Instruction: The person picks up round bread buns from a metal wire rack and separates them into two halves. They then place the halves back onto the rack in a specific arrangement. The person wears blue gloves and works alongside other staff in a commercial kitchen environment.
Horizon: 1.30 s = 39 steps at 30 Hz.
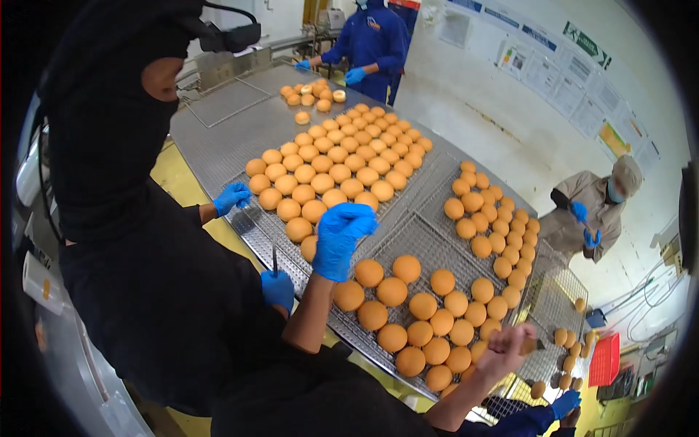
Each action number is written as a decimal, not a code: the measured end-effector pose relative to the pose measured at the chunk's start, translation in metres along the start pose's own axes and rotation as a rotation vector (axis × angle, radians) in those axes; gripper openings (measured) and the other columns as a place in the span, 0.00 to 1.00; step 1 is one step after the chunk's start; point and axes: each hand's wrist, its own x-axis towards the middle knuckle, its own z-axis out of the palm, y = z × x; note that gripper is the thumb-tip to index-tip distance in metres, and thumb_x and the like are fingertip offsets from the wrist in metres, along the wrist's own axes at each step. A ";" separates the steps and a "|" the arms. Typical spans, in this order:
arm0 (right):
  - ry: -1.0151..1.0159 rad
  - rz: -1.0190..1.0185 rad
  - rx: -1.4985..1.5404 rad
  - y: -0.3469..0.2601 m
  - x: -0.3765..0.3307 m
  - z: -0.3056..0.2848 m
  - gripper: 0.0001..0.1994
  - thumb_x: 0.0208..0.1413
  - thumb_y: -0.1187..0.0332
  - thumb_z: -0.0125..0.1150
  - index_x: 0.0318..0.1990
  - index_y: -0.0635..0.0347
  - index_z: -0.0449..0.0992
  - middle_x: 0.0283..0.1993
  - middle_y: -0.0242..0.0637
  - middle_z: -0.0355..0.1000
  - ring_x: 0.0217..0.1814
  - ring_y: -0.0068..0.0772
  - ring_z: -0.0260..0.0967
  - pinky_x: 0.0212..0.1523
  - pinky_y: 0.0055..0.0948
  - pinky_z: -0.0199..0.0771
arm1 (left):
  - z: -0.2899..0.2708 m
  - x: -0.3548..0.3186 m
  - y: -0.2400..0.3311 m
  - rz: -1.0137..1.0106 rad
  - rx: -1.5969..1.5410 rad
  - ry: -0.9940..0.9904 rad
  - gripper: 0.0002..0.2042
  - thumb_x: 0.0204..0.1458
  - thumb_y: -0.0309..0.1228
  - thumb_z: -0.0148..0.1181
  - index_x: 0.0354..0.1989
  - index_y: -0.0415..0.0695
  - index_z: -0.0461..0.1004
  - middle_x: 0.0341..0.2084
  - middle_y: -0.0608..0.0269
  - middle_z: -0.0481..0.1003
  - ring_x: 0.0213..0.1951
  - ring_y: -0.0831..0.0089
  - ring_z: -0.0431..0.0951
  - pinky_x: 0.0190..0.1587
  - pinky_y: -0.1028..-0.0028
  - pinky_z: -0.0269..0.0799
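Note:
My left hand (345,239), in a blue glove, is raised over the near edge of the rack of round golden-brown buns (321,182). Its fingers are bent together, and anything between them is hidden. My right hand (511,348) is bare and closed, blurred, above the near right buns (461,333) on a wire rack (419,244). A small dark-tipped thing (539,344) sticks out past its fingers; I cannot make out its kind. The buns stand in rows on the left rack and are spread more loosely on the near right one.
Close on my left, a person in black (175,291) holds a knife (274,256) upright in one gloved hand. A person in blue (371,47) stands at the table's far end, another in beige (597,204) at the right. A red crate (603,360) stands at far right.

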 end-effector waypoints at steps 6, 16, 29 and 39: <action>0.313 0.325 -0.151 0.023 -0.024 -0.021 0.03 0.53 0.70 0.51 0.31 0.54 0.63 0.14 0.20 0.48 0.12 0.10 0.42 0.12 0.14 0.40 | 0.050 -0.025 -0.034 -0.332 0.230 -0.474 0.06 0.45 0.24 0.55 0.33 0.40 0.72 0.29 0.64 0.71 0.32 0.77 0.71 0.36 0.77 0.68; 0.799 0.464 -0.302 0.022 -0.136 -0.102 0.10 0.52 0.58 0.52 0.36 0.52 0.66 0.17 0.19 0.52 0.15 0.09 0.47 0.14 0.12 0.47 | -0.152 -0.012 -0.156 -0.263 1.965 0.034 0.18 0.31 0.37 0.61 0.31 0.41 0.70 0.24 0.51 0.71 0.30 0.54 0.71 0.34 0.61 0.66; 0.551 0.255 -0.602 0.035 -0.169 -0.049 0.06 0.54 0.67 0.50 0.29 0.58 0.64 0.22 0.23 0.58 0.22 0.12 0.52 0.22 0.14 0.52 | -0.049 -0.038 -0.094 -0.750 -0.293 -0.023 0.24 0.40 0.37 0.59 0.46 0.44 0.62 0.41 0.52 0.66 0.43 0.53 0.67 0.43 0.55 0.67; 0.380 -0.352 -1.379 -0.107 -0.222 0.008 0.13 0.33 0.69 0.65 0.29 0.53 0.69 0.26 0.29 0.68 0.29 0.30 0.63 0.34 0.29 0.52 | 0.135 -0.241 0.024 -1.009 -0.906 -0.526 0.35 0.42 0.52 0.54 0.57 0.48 0.54 0.53 0.47 0.58 0.53 0.46 0.59 0.52 0.52 0.60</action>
